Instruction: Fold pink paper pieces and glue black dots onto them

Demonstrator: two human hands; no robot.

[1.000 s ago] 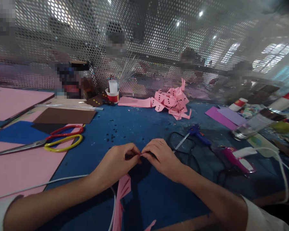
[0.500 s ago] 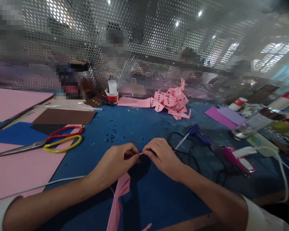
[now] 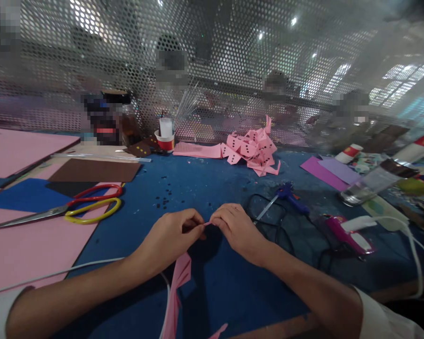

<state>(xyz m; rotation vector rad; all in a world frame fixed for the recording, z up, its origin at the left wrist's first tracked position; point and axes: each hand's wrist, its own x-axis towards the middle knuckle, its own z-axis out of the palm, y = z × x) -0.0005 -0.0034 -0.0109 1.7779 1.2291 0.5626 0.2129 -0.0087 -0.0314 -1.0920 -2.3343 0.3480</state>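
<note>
My left hand (image 3: 171,238) and my right hand (image 3: 235,228) meet fingertip to fingertip over the blue table (image 3: 212,188). Both are closed in a pinch on a thin pink paper strip (image 3: 178,289), whose top edge shows between the fingers. The strip hangs down below my left hand toward the table's near edge. A scrap of pink paper (image 3: 219,332) lies at the bottom edge.
Scissors (image 3: 74,209) with red and yellow handles lie on pink sheets (image 3: 28,249) at left. A pile of punched pink strips (image 3: 250,148) sits at the back. Glue guns (image 3: 288,195) (image 3: 346,235) and black cords lie right. A perforated metal screen (image 3: 212,70) walls the back, people behind it.
My hands stay pinched on the strip almost in place. The hanging part of the strip swings slightly below my left hand.
</note>
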